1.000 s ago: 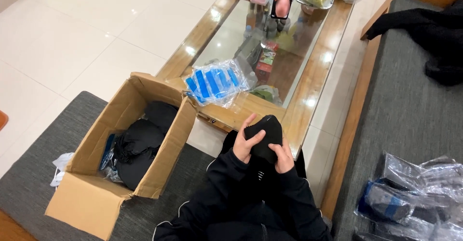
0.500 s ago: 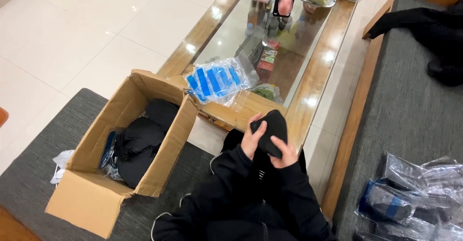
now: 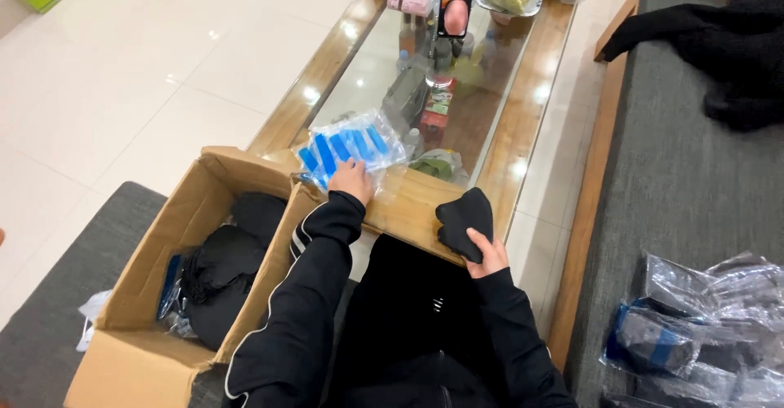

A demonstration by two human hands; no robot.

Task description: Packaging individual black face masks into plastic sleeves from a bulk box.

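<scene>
Reaching away from the folded black fabric piece (image 3: 465, 222) that both held a moment ago, the left hand (image 3: 351, 181) now rests fingers-down on the clear packet of blue strips (image 3: 349, 147) on the wooden-edged glass worktop (image 3: 523, 130), while the right hand (image 3: 487, 254) alone grips the fabric at the worktop's near edge.

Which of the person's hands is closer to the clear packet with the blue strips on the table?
Left. The left hand rests right at the near edge of the packet of blue strips, seemingly touching it. The right hand is well off to the side, holding a folded black cloth.
</scene>
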